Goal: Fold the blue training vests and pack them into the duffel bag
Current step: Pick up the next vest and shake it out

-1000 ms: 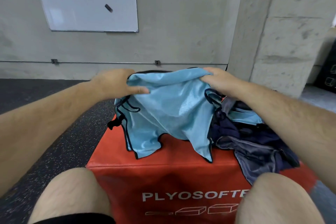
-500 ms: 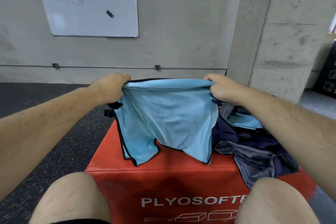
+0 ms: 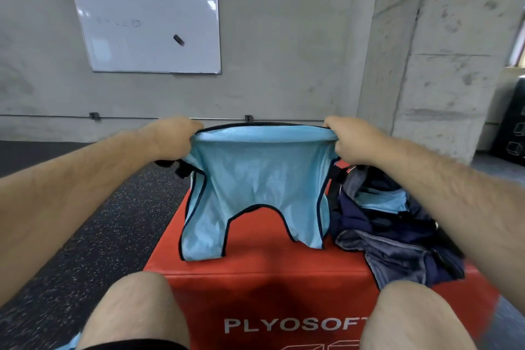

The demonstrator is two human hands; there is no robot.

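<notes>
Rightward, duffel bag [image 3: 397, 253] holds tucked vest [image 3: 380, 203]; left hand [image 3: 173, 136] and right hand [image 3: 350, 142] clamp a raised vest [image 3: 261, 176].

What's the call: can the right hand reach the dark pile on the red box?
Probably yes, once freed: the right hand grips the blue vest, but the dark pile lies just beneath it on the red box, nothing between.

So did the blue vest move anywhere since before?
No, hardly. The blue vest hangs over the same left part of the red box; the left hand and right hand just pulled it flatter.
</notes>
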